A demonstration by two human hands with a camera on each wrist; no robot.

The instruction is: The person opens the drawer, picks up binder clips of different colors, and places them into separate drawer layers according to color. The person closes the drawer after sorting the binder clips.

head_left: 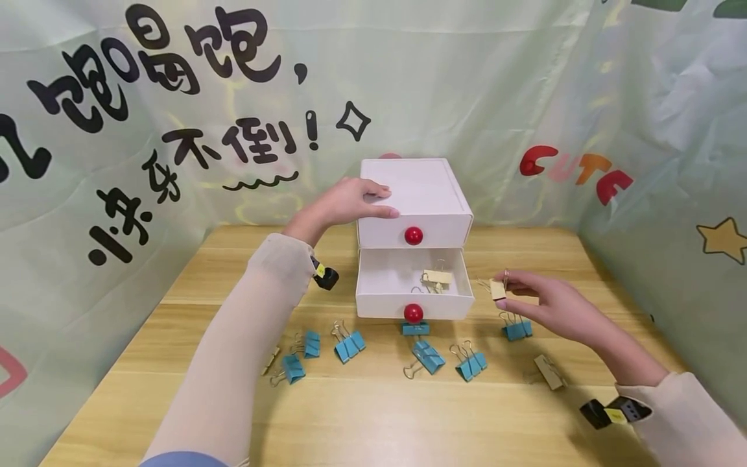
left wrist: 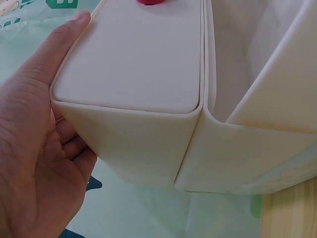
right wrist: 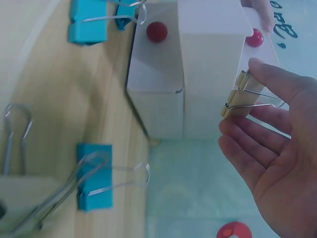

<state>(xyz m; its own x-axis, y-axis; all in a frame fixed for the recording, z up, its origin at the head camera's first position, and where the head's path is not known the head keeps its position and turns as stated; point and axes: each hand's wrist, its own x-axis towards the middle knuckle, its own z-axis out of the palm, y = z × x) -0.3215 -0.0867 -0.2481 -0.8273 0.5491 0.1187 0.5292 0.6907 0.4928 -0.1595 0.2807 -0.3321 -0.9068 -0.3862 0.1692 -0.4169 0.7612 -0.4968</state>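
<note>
A white drawer box [head_left: 411, 185] with red knobs stands on the table, and its middle drawer [head_left: 382, 275] is pulled out. Inside that drawer lie pale yellow binder clips [head_left: 437, 277], partly hidden by its front wall. My left hand [head_left: 350, 202] rests on the box's top left side, thumb along the front edge; in the left wrist view its fingers [left wrist: 73, 146] bend against the top. To the right of the pulled-out drawer, my right hand [head_left: 545, 301] pinches a pale yellow binder clip [right wrist: 237, 94] between thumb and fingers, apart from the drawer.
Several blue binder clips [head_left: 349, 346] lie scattered before the box, one of them [head_left: 517, 329] below my right hand. A yellow clip [head_left: 550, 372] lies at right; another [head_left: 271, 360] is partly behind my left sleeve. A printed cloth [head_left: 467, 84] hangs behind and beside the table [head_left: 373, 415].
</note>
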